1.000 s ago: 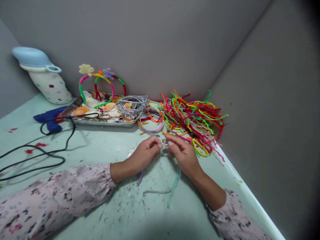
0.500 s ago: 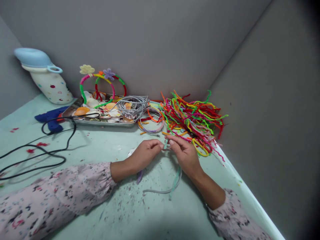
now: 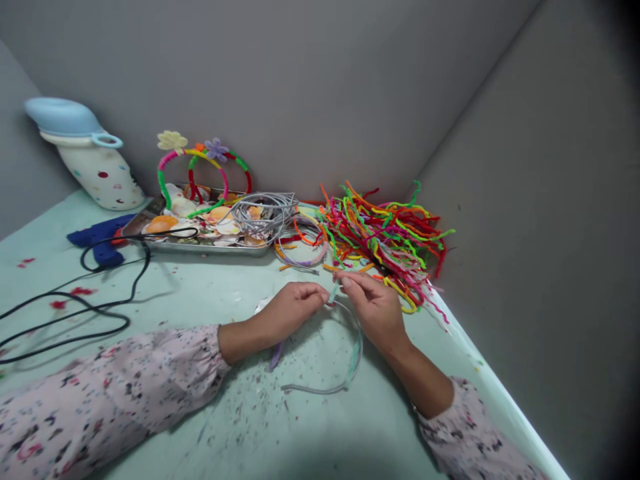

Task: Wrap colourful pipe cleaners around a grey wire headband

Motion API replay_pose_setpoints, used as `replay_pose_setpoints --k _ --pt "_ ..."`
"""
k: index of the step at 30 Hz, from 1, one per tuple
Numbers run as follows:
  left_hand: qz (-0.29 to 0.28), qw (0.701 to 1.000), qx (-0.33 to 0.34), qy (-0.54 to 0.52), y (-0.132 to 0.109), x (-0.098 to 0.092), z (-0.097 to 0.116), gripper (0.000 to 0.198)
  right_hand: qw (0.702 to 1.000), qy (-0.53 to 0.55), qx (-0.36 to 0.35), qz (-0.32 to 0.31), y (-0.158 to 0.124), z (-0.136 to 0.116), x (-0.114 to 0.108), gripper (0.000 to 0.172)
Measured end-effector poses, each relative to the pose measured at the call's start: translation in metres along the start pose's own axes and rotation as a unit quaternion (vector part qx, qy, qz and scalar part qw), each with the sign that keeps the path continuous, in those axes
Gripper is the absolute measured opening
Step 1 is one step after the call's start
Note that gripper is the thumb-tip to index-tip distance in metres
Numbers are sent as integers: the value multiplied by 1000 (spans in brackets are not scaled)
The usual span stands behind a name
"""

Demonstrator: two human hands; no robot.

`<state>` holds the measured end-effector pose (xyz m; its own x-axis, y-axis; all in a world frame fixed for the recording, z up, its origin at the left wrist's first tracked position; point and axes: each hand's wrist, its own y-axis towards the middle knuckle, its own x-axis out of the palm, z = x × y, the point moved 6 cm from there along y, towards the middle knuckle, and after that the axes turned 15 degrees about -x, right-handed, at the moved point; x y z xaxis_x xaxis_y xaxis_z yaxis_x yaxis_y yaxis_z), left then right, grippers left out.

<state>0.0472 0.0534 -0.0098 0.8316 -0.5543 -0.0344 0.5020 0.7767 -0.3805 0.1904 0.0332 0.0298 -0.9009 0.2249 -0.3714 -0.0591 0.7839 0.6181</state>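
My left hand pinches a grey wire at its upper end, where a pale green pipe cleaner meets it. The fingers of my right hand are closed on that pipe cleaner, just right of the left fingertips. From there the wire curves down and round to the left, its free end low over the table. More pale green lies along the wire's right side. A purple strip shows below my left wrist, partly hidden by it. The exact grip at the fingertips is small and partly covered.
A heap of coloured pipe cleaners lies at the back right, beside a ring of wire. A metal tray carries shells, grey wire coils and two flowered hoops. Left are a blue glue gun, its black cord and a bottle.
My right hand has shifted slightly right and down, and the pale green piece between the hands is more slanted. The hanging wire has swung, with its loop showing more fully.
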Motion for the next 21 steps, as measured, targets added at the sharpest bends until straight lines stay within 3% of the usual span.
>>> replay_pose_setpoints --k 8,11,16,21 --pt "14 1000 -12 -22 -1 -3 1 23 997 -8 -61 38 7 -12 -13 19" --pt "30 998 -18 -48 -1 -5 2 21 999 9 -30 41 1 -8 -9 20" --pt "34 999 -2 -40 -3 -5 5 17 996 52 67 -41 -9 8 10 28" --pt "37 999 7 -12 -4 -4 5 17 991 57 98 -74 -10 13 16 27"
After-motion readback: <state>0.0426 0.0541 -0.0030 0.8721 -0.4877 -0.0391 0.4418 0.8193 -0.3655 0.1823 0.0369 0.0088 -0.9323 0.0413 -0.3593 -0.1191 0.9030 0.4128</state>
